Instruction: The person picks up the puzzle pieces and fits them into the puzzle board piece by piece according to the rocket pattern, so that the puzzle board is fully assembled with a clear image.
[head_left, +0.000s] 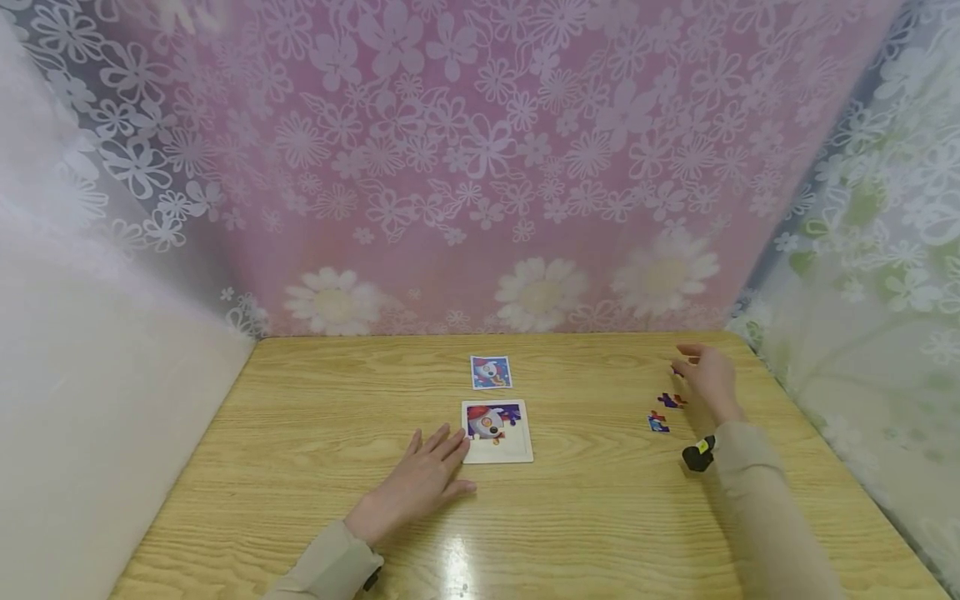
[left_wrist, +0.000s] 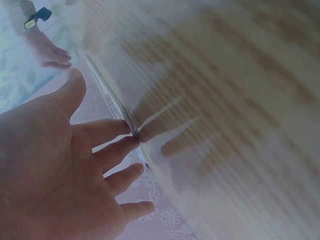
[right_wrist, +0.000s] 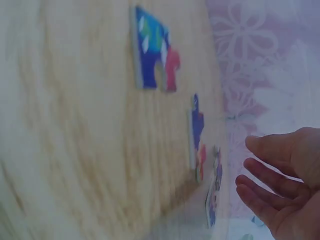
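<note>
A square puzzle board (head_left: 513,450) with a white frame lies on the table, its upper part filled with pieces showing a white animal's head in red. My left hand (head_left: 416,487) rests flat at the board's left side, fingers straight and fingertips right at its edge. Over on the right, my right hand (head_left: 708,383) hovers by the farthest loose puzzle piece (right_wrist: 214,195), which its fingers partly cover in the head view. Those fingers are loosely bent, with nothing between them in the right wrist view. Nearer lie a purple-and-red piece (head_left: 670,401) and a blue-and-red piece (head_left: 657,423).
Behind the board lies a small picture card (head_left: 491,372) with a similar animal. Flowered curtains hang along the back (head_left: 465,167) and both sides of the wooden table (head_left: 585,517). A black wrist device (head_left: 699,455) is on the right sleeve.
</note>
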